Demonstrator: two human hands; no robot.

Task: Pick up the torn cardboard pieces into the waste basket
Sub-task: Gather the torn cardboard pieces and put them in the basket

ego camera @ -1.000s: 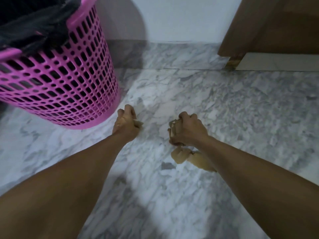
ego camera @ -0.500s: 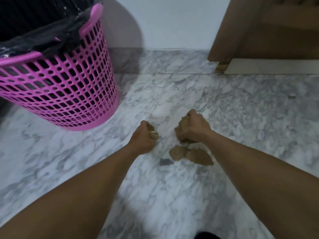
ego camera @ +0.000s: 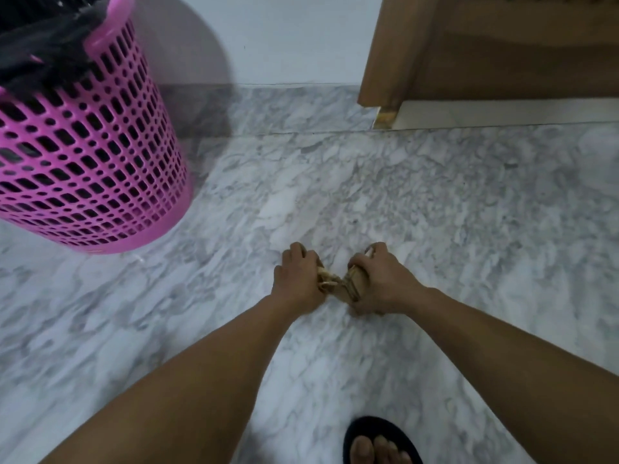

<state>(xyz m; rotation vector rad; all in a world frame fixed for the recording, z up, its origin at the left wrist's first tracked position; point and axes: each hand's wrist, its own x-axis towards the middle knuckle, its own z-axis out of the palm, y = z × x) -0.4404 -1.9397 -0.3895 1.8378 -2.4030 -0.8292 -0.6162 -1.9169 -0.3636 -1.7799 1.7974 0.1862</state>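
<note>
No writing, brand or label could be read on anything in view. The torn cardboard pieces [ego camera: 346,285] were tan-brown, with ragged pale edges and a layered, corrugated look where the tears showed; how many pieces there were could not be told, since fingers covered most of them. They sat low over the marble floor [ego camera: 435,202], bunched between the two hands near the middle of the view.

The left hand [ego camera: 298,279] was curled into a closed grip on a small crumpled wad of the cardboard, a yellowish frayed bit sticking out by the thumb. The right hand [ego camera: 380,279] was likewise closed around a larger, flatter bundle of pieces, its fingers wrapped over the top edge and the thumb underneath. The two bundles touched, or nearly touched, in the gap between the hands. Both forearms were bare and reached forward from the bottom of the frame.

The waste basket [ego camera: 100,182] stood well apart to the left, on the floor by the white wall [ego camera: 294,38]. It was bright pink plastic with a lattice of square holes, lined with a black bag [ego camera: 40,45] folded over its rim. A brown wooden door [ego camera: 502,45] stood at upper right. A bare-toed foot in a dark sandal [ego camera: 382,443] showed at the bottom edge.
</note>
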